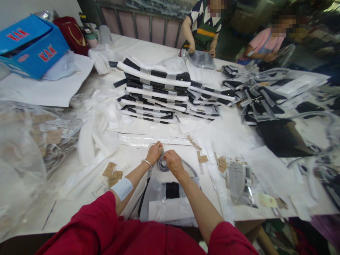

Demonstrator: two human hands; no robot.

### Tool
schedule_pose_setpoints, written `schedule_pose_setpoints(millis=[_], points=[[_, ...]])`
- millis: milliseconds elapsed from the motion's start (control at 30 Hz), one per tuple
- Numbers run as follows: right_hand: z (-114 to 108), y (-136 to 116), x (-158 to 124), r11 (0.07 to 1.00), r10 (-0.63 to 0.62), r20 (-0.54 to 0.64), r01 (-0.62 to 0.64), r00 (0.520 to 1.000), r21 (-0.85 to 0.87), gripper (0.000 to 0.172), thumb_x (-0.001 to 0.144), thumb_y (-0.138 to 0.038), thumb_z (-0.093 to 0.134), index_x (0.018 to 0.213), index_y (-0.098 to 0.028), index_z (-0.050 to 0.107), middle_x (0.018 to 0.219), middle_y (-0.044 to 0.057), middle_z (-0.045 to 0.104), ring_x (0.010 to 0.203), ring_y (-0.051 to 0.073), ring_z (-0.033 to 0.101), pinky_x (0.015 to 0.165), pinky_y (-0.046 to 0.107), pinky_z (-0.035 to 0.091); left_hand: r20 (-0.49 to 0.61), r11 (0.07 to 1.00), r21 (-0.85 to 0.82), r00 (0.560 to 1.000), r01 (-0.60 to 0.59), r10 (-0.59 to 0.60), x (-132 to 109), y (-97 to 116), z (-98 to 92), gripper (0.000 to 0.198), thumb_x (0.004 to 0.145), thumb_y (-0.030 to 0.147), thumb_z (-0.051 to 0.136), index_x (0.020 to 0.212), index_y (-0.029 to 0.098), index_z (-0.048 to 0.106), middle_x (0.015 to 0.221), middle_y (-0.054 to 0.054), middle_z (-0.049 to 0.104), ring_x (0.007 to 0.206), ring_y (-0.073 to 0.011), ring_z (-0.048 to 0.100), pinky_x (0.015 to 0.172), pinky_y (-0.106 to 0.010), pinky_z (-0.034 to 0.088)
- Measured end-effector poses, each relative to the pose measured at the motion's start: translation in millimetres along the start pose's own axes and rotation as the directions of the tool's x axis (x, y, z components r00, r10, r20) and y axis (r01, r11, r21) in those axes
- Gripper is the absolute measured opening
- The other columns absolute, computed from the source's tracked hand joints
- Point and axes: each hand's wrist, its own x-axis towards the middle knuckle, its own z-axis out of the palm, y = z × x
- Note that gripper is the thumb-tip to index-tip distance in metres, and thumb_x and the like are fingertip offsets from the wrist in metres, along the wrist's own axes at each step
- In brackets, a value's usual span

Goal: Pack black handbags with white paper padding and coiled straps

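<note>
Red sleeves [87, 223] at bottom of frame. Coiled grey strap [162, 167] at centre; left hand [154, 153] and right hand [173, 163] both pinched closed on its upper edge. Plastic-wrapped item [172, 190] just below.

Tabletop [70, 217] bright, evenly lit, soft shadows; glare on plastic strip [148, 139]. Wide-angle stretch at edges, plastic bag [20, 152] smeared at left, upper-right background dim and blurry

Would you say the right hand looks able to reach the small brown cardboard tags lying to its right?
Probably yes: nothing tall stands between the right hand and the tags, though that hand is busy at the coiled grey strap.
</note>
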Motion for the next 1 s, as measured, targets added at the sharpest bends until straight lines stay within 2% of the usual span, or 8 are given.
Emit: schedule_pose_setpoints(millis=[100,167,267,467,633,767,900,1000], points=[[-2.3,1.1,4.4,0.998,-0.005,0.008,0.005,1.0,-0.065,0.012,0.088,-0.017,0.058,0.081,-0.02,0.068,0.109,0.01,0.065,0.101,0.024,0.052,0.087,0.035,0.04,0.005,0.997,-0.071,1.0,-0.015,0.015,1.8,-4.7,-2.3,0.013,0.086,0.017,0.045,0.083,0.021,0.057,0.072,0.0,0.064,0.072,-0.0153,0.06,0.071,-0.025,0.043],[-2.8,3.5,5.1,0.995,-0.004,0.064,0.01,0.998,-0.097,0.01,0.088,-0.016,0.059,0.082,-0.02,0.067,0.101,0.008,0.067,0.099,0.023,0.053,0.087,0.034,0.038,0.005,0.993,-0.113,1.0,-0.014,0.015,1.6,-7.4,-2.5,0.013,0.083,0.016,0.045,0.08,0.02,0.056,0.066,0.002,0.061,0.067,-0.0142,0.058,0.069,-0.024,0.043],[-0.6,7.0,4.0,0.994,0.012,0.129,0.003,0.992,-0.11,0.011,0.089,-0.018,0.059,0.081,-0.02,0.066,0.082,0.004,0.066,0.086,0.02,0.055,0.081,0.031,0.037,0.0,0.986,-0.163,1.0,-0.019,0.019,2.2,-8.9,-0.2,0.012,0.081,0.015,0.045,0.076,0.019,0.055,0.062,0.003,0.058,0.063,-0.0135,0.057,0.066,-0.024,0.042],[4.4,10.1,1.4,0.992,0.065,0.147,-0.048,0.987,-0.116,0.011,0.09,-0.02,0.058,0.081,-0.019,0.064,0.082,0.004,0.065,0.086,0.02,0.054,0.081,0.031,0.035,-0.018,0.978,-0.204,0.999,-0.052,0.049,0.1,-5.5,8.2,0.013,0.08,0.014,0.046,0.075,0.02,0.056,0.065,0.002,0.059,0.064,-0.0144,0.055,0.064,-0.025,0.039],[11.2,12.0,-0.6,0.984,0.162,0.133,-0.151,0.978,-0.09,0.01,0.088,-0.019,0.059,0.078,-0.019,0.061,0.079,0.003,0.064,0.084,0.02,0.054,0.079,0.03,0.035,0.009,0.973,-0.215,0.996,-0.083,0.087,-13.5,-6.2,12.1,0.011,0.08,0.02,0.051,0.074,0.02,0.06,0.063,0.002,0.06,0.061,-0.0144,0.053,0.06,-0.025,0.034],[15.9,13.3,-0.6,0.967,0.255,0.111,-0.25,0.961,-0.05,0.001,0.086,-0.019,0.06,0.085,-0.019,0.061,0.08,0.002,0.065,0.081,0.018,0.056,0.076,0.028,0.038,0.045,0.963,-0.251,0.993,-0.096,0.111,-17.9,-9.3,12.7,0.015,0.082,0.026,0.053,0.074,0.02,0.064,0.063,0.002,0.061,0.061,-0.0143,0.055,0.058,-0.025,0.034],[12.6,15.3,3.1,0.934,0.344,0.155,-0.354,0.926,0.038,0.022,0.084,-0.021,0.063,0.105,-0.022,0.063,0.085,-0.001,0.067,0.076,0.015,0.058,0.071,0.024,0.041,0.046,0.944,-0.29,0.983,-0.159,0.179,-15.7,-10.2,13.4,0.014,0.08,0.025,0.054,0.073,0.019,0.065,0.069,0.001,0.063,0.068,-0.0152,0.057,0.064,-0.026,0.039],[8.1,16.1,6.4,0.917,0.373,0.203,-0.393,0.905,0.066,0.009,0.084,-0.024,0.063,0.091,-0.024,0.07,0.087,0.0,0.068,0.078,0.014,0.059,0.07,0.024,0.04,0.04,0.923,-0.318,0.97,-0.214,0.239,-15.5,-12.3,14.8,0.014,0.08,0.026,0.056,0.071,0.019,0.065,0.076,-0.001,0.063,0.078,-0.0167,0.058,0.074,-0.027,0.043]])
